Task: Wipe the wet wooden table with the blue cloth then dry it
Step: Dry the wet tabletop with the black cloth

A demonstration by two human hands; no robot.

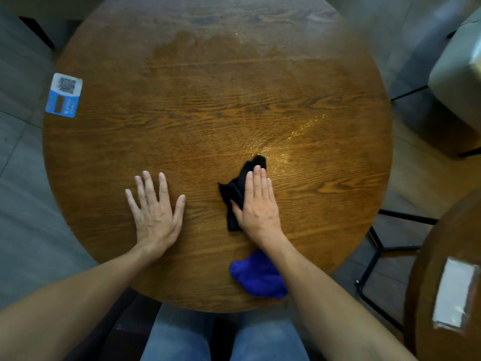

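- The round wooden table (197,121) is taking up most of the view, and it is showing a darker damp patch toward twelve o'clock and glinting streaks of water toward two o'clock, just beyond the right hand.
- Judging by that, the blue-cloth wipe is looking finished and the drying is only partly done; the far half is still waiting.
- The left hand (155,213) is lying flat at seven o'clock, fingers spread wide, holding nothing and seemingly bracing.
- The right hand (257,204) is pressing flat, fingers together, on a black cloth (235,194) near the table's centre, at about five o'clock.
- The blue cloth (259,276) is sitting bunched at the near edge at five o'clock, partly under the right forearm, touched by neither hand; it is looking soft, crumpled and deep blue.
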